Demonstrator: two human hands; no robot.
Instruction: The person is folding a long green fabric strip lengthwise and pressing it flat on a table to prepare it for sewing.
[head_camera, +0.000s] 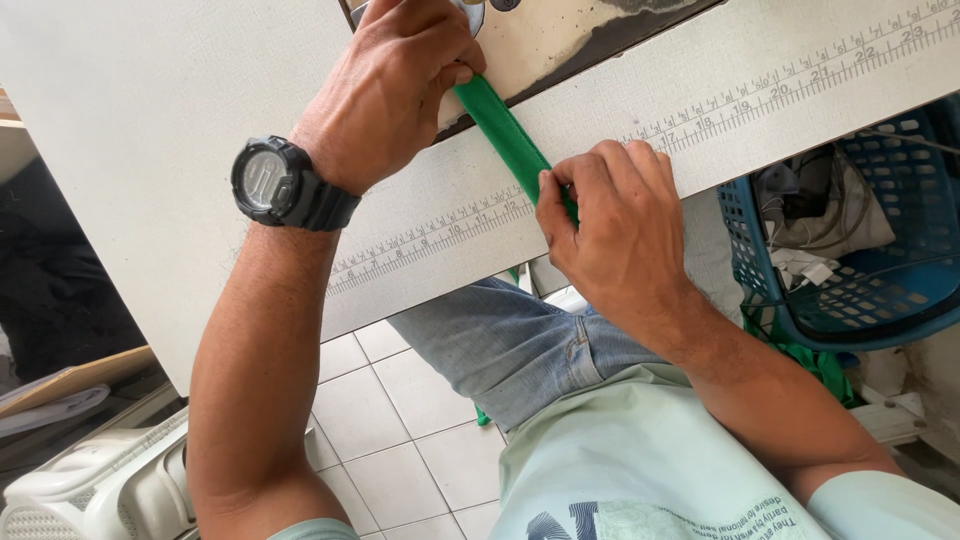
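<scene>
Head view: both hands' grips, left hand (385, 95) and right hand (610, 225), pinched on green strip (505, 130); blue basket (850, 290) of cables.

Black digital wristwatch (278, 184), pale green shirt (640, 470), blue jeans (505, 345).

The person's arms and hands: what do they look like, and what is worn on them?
Both forearms are bare. The left hand has a chunky black digital wristwatch with a round grey face at the wrist. The right hand wears nothing. Pale mint-green short sleeves show near the bottom edge.
</scene>
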